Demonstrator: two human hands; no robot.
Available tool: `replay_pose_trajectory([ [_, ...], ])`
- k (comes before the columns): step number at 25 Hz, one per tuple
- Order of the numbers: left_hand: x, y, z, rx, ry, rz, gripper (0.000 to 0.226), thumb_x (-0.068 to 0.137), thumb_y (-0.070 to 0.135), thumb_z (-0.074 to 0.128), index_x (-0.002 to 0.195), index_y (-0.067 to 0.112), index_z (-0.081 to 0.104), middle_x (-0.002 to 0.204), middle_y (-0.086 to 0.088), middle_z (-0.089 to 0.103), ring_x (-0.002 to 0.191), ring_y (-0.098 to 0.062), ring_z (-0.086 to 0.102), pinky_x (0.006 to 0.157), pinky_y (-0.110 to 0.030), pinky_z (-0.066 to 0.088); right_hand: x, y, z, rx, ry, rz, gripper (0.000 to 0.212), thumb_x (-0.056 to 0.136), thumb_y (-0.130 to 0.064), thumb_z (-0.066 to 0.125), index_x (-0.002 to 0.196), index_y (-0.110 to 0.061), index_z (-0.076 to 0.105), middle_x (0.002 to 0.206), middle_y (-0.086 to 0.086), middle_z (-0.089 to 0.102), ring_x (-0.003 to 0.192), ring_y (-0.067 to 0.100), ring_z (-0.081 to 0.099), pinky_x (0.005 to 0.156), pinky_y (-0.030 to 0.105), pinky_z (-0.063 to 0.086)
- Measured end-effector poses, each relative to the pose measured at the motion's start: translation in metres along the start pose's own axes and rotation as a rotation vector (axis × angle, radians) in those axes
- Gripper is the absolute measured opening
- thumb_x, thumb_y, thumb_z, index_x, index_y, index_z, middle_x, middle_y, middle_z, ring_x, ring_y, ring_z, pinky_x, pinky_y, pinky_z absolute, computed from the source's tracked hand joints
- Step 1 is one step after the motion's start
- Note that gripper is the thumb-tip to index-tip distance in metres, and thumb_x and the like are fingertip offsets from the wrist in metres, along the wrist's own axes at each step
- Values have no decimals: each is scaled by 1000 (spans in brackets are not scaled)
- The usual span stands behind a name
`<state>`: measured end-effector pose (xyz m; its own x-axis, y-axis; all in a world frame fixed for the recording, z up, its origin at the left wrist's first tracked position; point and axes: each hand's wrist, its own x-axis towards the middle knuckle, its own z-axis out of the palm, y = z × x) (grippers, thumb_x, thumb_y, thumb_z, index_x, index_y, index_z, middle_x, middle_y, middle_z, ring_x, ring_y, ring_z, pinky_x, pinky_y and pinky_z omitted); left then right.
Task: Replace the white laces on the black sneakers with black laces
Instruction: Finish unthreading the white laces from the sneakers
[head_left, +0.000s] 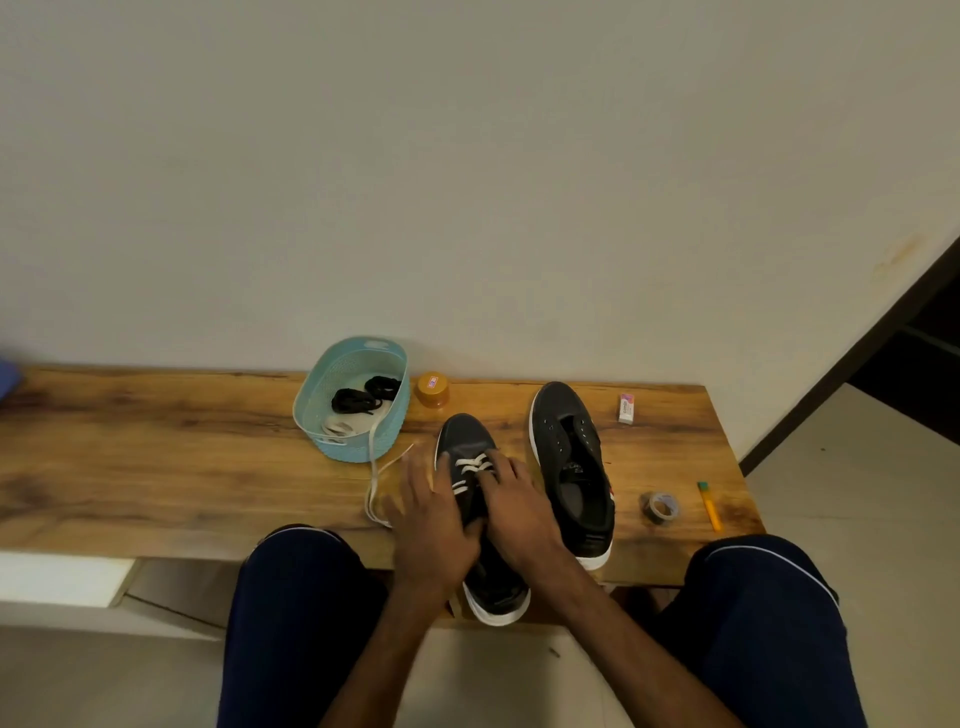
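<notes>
Two black sneakers with white soles lie on the wooden bench (156, 467). The left sneaker (465, 434) still carries a white lace (471, 464) across its lower eyelets. My left hand (431, 525) lies over its left side, fingers curled against the upper. My right hand (517, 512) covers its tongue, fingertips at the white lace. Whether either hand pinches the lace is hidden. The right sneaker (569, 462) has bare eyelets. Black laces (363, 397) sit bundled in a light blue basket (340, 447), and a loose white lace (375, 467) hangs over the basket rim onto the bench.
An orange-lidded jar (432, 389) stands behind the left sneaker. An eraser (626, 408), a tape roll (661, 507) and a yellow marker (709, 504) lie at the bench's right end. My knees flank the front edge. A wall rises behind the bench.
</notes>
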<state>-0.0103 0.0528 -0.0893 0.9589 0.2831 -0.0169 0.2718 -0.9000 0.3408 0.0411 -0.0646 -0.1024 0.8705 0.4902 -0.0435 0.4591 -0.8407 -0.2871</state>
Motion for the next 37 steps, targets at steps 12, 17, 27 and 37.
replay_pose_trajectory([
  [12,-13,16,36,-141,-157,-301,87,97,39,43,153,4,-14,164,-12,-9,152,-28,-7,121,-53,8,6,23,-21,1002,84,330,40,92,-47,64,76,-10,68,81,-3,68,77,2,60,75,28,44],
  [17,-14,13,41,-169,-137,-303,86,98,36,42,153,4,-15,164,-12,-11,152,-28,-9,121,-53,7,10,9,-15,159,92,-12,25,100,-38,51,113,-24,68,129,-6,52,121,15,47,97,42,41],
  [27,-14,12,43,-122,-136,-295,86,98,36,41,152,2,-16,164,-13,-13,152,-29,-10,122,-49,7,8,1,-31,-62,3,11,20,102,-23,51,117,-19,63,125,3,52,124,22,43,105,45,37],
  [37,-14,14,43,-77,-139,-276,93,97,45,43,151,2,-20,162,-15,-18,151,-29,-12,120,-49,1,0,17,-47,280,118,27,18,97,-44,57,97,-26,61,99,-9,57,93,7,54,80,29,44],
])
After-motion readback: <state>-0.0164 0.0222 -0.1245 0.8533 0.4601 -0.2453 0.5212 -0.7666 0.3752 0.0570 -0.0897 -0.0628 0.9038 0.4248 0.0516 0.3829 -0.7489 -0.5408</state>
